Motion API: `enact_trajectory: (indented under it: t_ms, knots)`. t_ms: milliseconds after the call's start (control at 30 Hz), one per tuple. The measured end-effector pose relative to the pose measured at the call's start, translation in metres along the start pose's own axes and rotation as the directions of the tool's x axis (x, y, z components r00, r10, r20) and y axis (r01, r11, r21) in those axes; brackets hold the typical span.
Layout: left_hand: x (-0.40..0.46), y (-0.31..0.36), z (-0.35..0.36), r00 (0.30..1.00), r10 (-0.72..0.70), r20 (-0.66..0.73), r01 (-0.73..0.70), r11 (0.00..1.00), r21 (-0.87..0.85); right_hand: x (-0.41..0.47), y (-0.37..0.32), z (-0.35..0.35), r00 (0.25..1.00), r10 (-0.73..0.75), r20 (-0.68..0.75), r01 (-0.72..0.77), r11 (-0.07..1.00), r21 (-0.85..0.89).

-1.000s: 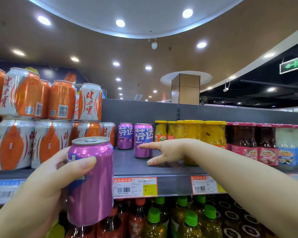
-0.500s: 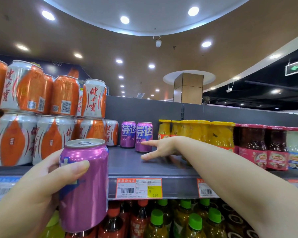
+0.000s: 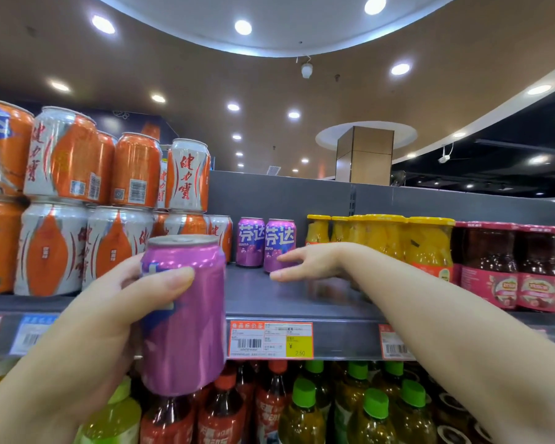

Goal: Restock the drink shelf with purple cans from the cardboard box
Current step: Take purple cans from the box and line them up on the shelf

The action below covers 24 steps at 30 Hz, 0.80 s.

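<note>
My left hand (image 3: 109, 318) grips an upright purple can (image 3: 186, 315) in front of the grey drink shelf (image 3: 302, 299), below and left of the open gap. Two purple cans stand at the back of that shelf, one on the left (image 3: 250, 242) and one on the right (image 3: 280, 243). My right hand (image 3: 308, 262) reaches over the shelf with straight fingers, its fingertips against the lower part of the right can. The cardboard box is out of view.
Stacked orange and silver cans (image 3: 77, 219) fill the shelf's left side. Yellow-lidded jars (image 3: 398, 241) and dark red jars (image 3: 507, 264) stand to the right. Bottles with red and green caps (image 3: 302, 408) fill the shelf below. Price tags (image 3: 271, 339) line the shelf edge.
My right hand has slid deeper along the shelf, its fingertips now against the right purple can. The left hand has lifted its can a little higher and nearer the shelf.
</note>
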<state>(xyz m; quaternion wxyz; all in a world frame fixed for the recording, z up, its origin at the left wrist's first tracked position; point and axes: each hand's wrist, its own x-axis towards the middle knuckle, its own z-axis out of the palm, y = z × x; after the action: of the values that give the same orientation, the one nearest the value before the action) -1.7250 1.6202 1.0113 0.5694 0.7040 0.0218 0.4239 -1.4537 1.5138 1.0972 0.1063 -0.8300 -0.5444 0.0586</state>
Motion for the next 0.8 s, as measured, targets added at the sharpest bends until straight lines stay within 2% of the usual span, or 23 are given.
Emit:
enact_trajectory:
  t_ms: [67,133,200,267,500,667,800]
  knots:
    - [-0.002,0.025,0.022,0.995,0.103,-0.011,-0.103,0.994,0.028,-0.028,-0.010,-0.008,0.977,-0.160,-0.137,0.189,0.953,0.236]
    - [-0.002,0.044,0.043,0.990,0.138,0.008,-0.138,0.989,0.044,-0.061,-0.021,-0.012,0.936,-0.314,-0.159,0.352,0.813,0.464]
    - [0.003,0.059,0.061,0.991,0.131,0.007,-0.131,0.991,0.027,-0.090,-0.032,-0.011,0.875,-0.455,-0.166,0.470,0.713,0.520]
    - [0.013,0.061,0.072,0.994,0.109,0.005,-0.109,0.993,0.033,-0.104,-0.040,-0.003,0.833,-0.517,-0.196,0.534,0.658,0.532]
    - [0.037,0.057,0.098,0.997,-0.001,-0.082,0.012,0.992,0.124,-0.086,-0.040,0.018,0.846,-0.325,-0.423,0.528,0.627,0.573]
    - [0.028,0.042,0.081,0.992,-0.058,-0.113,0.083,0.968,0.238,-0.067,-0.034,0.015,0.881,-0.270,-0.389,0.468,0.622,0.627]
    - [0.025,0.032,0.069,0.987,-0.023,-0.161,0.072,0.950,0.304,-0.058,-0.033,0.014,0.892,-0.315,-0.326,0.453,0.616,0.645]
